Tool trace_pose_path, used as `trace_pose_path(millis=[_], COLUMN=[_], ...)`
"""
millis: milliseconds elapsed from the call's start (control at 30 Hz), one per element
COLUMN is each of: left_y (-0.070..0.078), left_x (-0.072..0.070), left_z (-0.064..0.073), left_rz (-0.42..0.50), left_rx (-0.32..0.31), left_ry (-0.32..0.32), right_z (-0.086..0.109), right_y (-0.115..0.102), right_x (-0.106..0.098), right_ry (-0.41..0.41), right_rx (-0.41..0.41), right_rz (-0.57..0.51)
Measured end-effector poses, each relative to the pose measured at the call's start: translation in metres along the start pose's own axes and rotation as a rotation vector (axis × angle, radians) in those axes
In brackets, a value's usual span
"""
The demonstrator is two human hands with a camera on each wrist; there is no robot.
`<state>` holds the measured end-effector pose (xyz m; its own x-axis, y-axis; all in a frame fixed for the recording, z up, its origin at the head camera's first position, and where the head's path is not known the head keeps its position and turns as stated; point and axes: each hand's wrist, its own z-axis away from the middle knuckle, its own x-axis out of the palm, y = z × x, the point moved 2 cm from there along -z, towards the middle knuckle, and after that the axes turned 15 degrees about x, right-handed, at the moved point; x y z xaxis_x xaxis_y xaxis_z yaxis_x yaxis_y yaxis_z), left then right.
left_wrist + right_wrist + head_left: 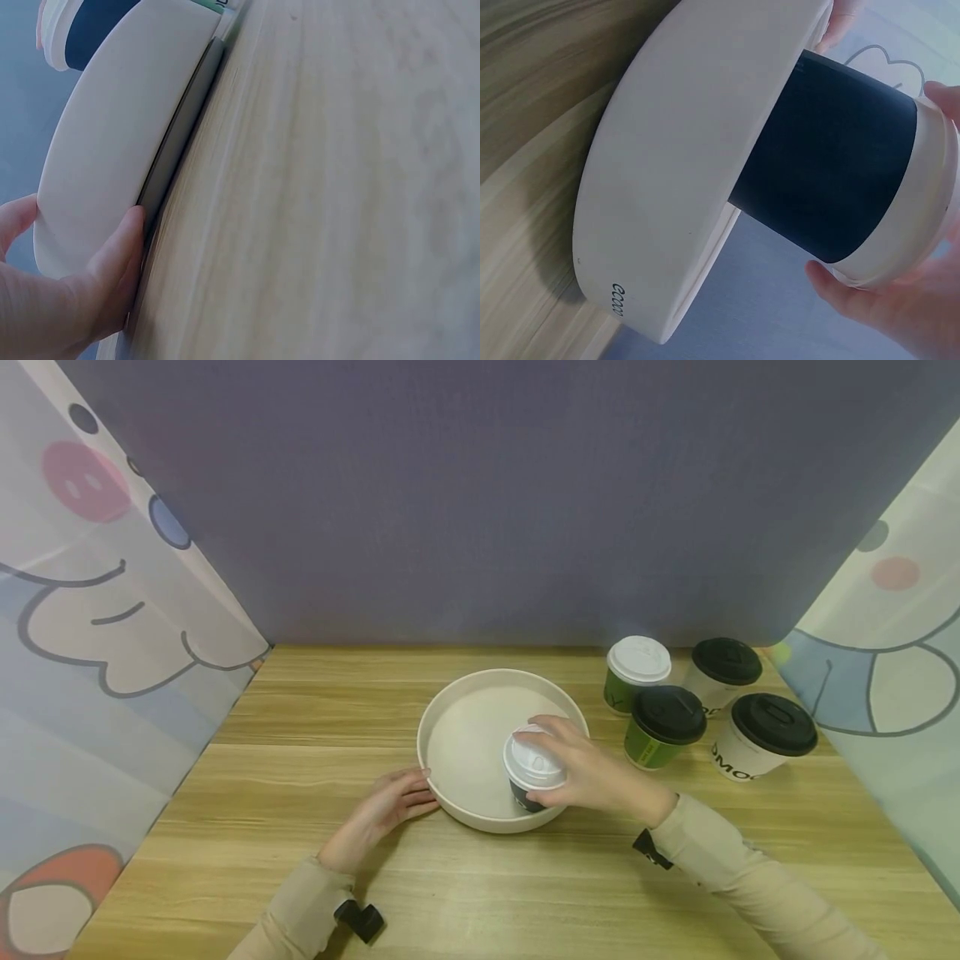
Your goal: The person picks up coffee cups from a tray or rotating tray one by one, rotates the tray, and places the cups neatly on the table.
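Note:
A round, cream-coloured tray [465, 718] with a raised wall lies on the wooden table. My left hand [393, 802] holds its near left side, thumb at the rim and fingers against the outer wall. In the left wrist view those fingers [120, 247] reach down to the tray's base. My right hand [585, 768] grips a dark paper cup [832, 157] around its white lid [534, 762], from above. That cup is upright at the right part of the tray, its lower end hidden by the tray wall; whether it touches the floor I cannot tell.
Right of the tray stand a green cup with a white lid [639, 662], a green cup with a black lid [667, 717], and two white cups with black lids [726, 662]. A grey panel [480, 510] rises behind the table; cartoon-printed curtains [97, 610] hang at both sides.

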<state>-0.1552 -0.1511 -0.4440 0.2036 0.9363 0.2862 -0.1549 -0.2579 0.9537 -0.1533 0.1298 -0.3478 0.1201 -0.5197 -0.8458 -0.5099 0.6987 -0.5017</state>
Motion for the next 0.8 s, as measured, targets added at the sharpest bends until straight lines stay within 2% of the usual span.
trace_pose_path(millis=[467, 600, 800], left_y=[-0.001, -0.001, -0.001], left_x=[0.0, -0.001, -0.001], left_z=[0.0, 0.0, 0.0], left_rz=[-0.007, -0.004, -0.002], left_rx=[-0.005, -0.001, 0.001], left_ry=[0.004, 0.0, 0.004], right_z=[-0.001, 0.0, 0.003], right_y=[-0.003, -0.004, -0.005], right_x=[-0.01, -0.014, -0.022], right_ry=[0.101, 0.138, 0.15], right_rx=[-0.079, -0.102, -0.112], right_rz=[-0.004, 0.027, 0.044])
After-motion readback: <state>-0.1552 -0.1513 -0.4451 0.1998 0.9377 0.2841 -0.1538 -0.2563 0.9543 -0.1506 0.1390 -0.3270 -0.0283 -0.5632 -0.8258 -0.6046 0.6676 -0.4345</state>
